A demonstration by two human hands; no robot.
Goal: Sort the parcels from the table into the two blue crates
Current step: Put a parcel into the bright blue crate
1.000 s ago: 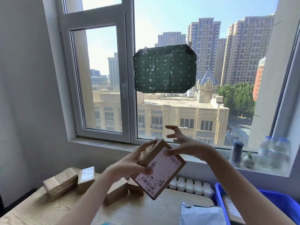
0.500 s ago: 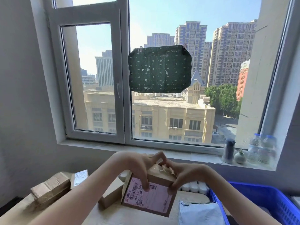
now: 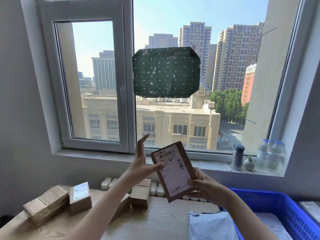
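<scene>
Flat brown cardboard parcel [image 3: 174, 172] with a white shipping label is held in the air, tilted, label toward the camera, above the far edge of the pale wooden tabletop [image 3: 164, 219]. Right hand [image 3: 204, 186] grips its lower right corner, thumb on the label; the fingers behind it are hidden. Left hand [image 3: 141, 161] is open, fingers straight and spread, only the thumb touching the parcel's left edge. Blue plastic crate [image 3: 277, 201] sits past the tabletop's right edge, cut off by the frame. Label print unreadable.
</scene>
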